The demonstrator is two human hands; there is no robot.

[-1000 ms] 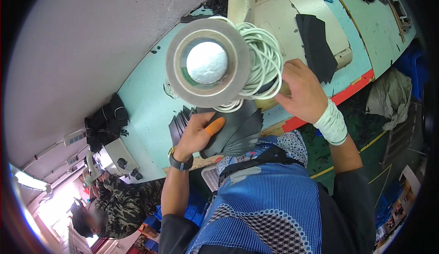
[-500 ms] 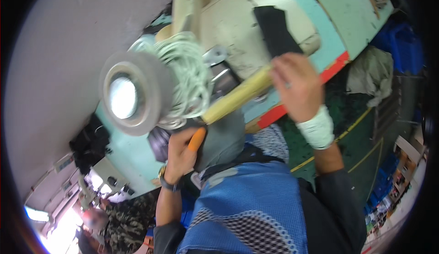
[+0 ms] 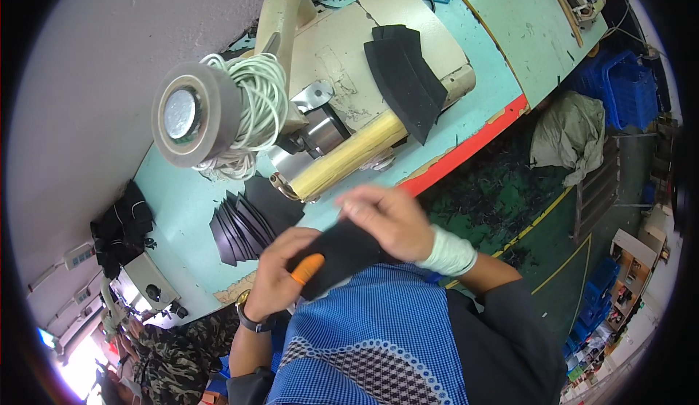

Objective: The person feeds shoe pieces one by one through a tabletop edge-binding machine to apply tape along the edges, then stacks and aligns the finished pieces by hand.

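Close to my body, my left hand (image 3: 284,272) pinches a flat, dark piece of material (image 3: 341,253) and wears an orange finger cover. My right hand (image 3: 389,221), with a white wrap at the wrist, is over the far right edge of that piece. Its fingertips are smeared by motion, so a grip cannot be made out. Beyond them stands a cream sewing machine (image 3: 287,13) with a yellow, wood-like bar (image 3: 349,155) along its front. Several black cut pieces (image 3: 405,77) lie overlapped on its flat bed. A fanned stack of dark pieces (image 3: 240,229) rests left of my hands.
A round lamp-like fixture (image 3: 182,115) wound with pale cord (image 3: 255,106) hangs over the machine's left side. The light green table (image 3: 171,215) has a red front edge (image 3: 466,148). Blue crates (image 3: 619,88) and a draped cloth (image 3: 571,132) are at the right. Another person in camouflage (image 3: 171,358) is at lower left.
My right hand has come from the pieces on the machine bed back toward my left hand. The dark piece is now between my hands, and the fanned stack is more fully visible.
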